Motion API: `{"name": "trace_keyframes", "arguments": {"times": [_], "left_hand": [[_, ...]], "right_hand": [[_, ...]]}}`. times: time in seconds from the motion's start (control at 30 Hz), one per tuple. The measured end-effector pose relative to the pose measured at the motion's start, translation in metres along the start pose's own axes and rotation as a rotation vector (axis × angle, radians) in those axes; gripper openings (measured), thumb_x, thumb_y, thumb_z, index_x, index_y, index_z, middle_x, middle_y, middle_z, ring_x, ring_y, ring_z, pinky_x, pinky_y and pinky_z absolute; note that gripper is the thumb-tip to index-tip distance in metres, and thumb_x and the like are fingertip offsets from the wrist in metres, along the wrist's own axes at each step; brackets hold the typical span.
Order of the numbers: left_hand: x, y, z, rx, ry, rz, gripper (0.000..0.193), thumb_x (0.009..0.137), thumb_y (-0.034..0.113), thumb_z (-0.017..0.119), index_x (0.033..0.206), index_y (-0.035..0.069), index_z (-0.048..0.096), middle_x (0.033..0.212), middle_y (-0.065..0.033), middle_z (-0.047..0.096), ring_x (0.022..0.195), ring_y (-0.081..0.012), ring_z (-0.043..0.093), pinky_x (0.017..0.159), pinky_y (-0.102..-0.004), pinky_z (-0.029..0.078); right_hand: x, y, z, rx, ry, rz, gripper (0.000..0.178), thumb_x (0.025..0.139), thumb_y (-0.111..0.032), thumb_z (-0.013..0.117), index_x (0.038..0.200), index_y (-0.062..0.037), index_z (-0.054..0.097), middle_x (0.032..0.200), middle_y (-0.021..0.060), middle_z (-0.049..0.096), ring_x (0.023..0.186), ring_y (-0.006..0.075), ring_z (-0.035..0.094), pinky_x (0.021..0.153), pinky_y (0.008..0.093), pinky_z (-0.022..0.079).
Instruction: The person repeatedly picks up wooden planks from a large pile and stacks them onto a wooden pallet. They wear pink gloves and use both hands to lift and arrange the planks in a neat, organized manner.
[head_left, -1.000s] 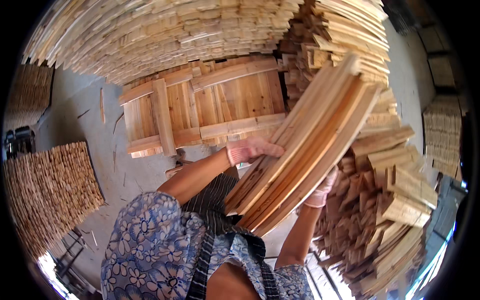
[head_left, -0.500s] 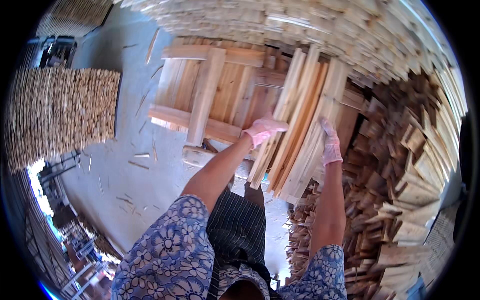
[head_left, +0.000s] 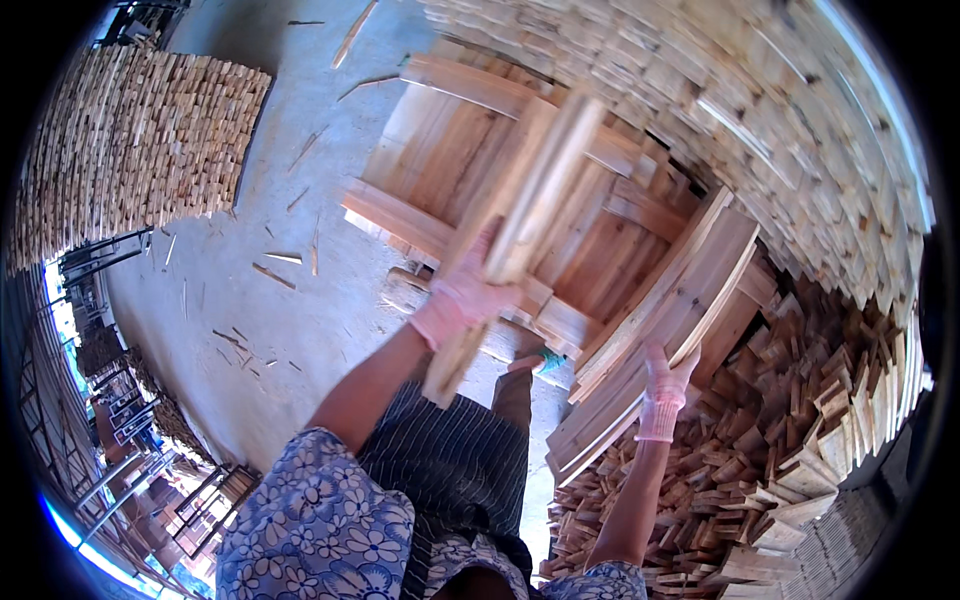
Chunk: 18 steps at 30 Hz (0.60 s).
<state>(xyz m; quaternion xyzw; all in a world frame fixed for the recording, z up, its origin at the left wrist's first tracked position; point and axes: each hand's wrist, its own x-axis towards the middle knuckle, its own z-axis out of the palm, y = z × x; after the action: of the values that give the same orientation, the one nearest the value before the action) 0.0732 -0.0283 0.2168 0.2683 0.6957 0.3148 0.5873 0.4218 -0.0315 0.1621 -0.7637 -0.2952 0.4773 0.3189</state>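
My left hand, in a pink glove, is closed around a narrow wooden strip. That strip tilts up and away over the wooden platform and is smeared by motion; whether it is one piece or two, I cannot tell. Under my left hand a loose crosspiece lies over the platform. My right hand, gloved likewise, grips the right edge of some wider boards, thumb on top. Its fingers underneath are partly hidden. More narrow strips lie along the left side of these boards.
A big heap of short wood pieces fills the lower right. Stacked timber rises along the far side, and another stack stands at the left. Wood slivers litter the grey floor. One shoe shows below the platform.
My left hand has closed on a strip and pulled it left, away from the other boards. My right hand has come nearer and now grips the boards' edge. The view has turned.
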Motion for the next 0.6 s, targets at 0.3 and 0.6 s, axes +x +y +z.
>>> {"name": "trace_keyframes", "arguments": {"times": [0.3,0.6], "left_hand": [[0.166,-0.023,-0.209,1.043,0.389,-0.209,0.104,0.081,0.032,0.075,0.165,0.033,0.014,0.15,-0.0281,0.039,0.129,-0.0506,0.053,0.107,-0.0526,0.049],[0.197,-0.072,-0.241,0.813,0.247,-0.036,0.101,0.088,0.049,0.07,0.166,0.03,0.009,0.156,-0.0314,0.031,0.141,-0.0499,0.043,0.117,-0.0504,0.04]], "right_hand": [[0.01,-0.047,0.19,0.116,-0.424,0.107,0.086,0.083,-0.024,0.079,0.154,-0.0015,0.035,0.129,0.0127,0.062,0.115,0.0221,0.061,0.105,0.0352,0.048],[0.056,0.018,0.277,-0.42,-0.122,-0.117,0.11,0.085,-0.046,0.08,0.167,-0.0178,0.011,0.161,0.0252,0.035,0.146,0.0383,0.04,0.119,0.0451,0.035]]}}
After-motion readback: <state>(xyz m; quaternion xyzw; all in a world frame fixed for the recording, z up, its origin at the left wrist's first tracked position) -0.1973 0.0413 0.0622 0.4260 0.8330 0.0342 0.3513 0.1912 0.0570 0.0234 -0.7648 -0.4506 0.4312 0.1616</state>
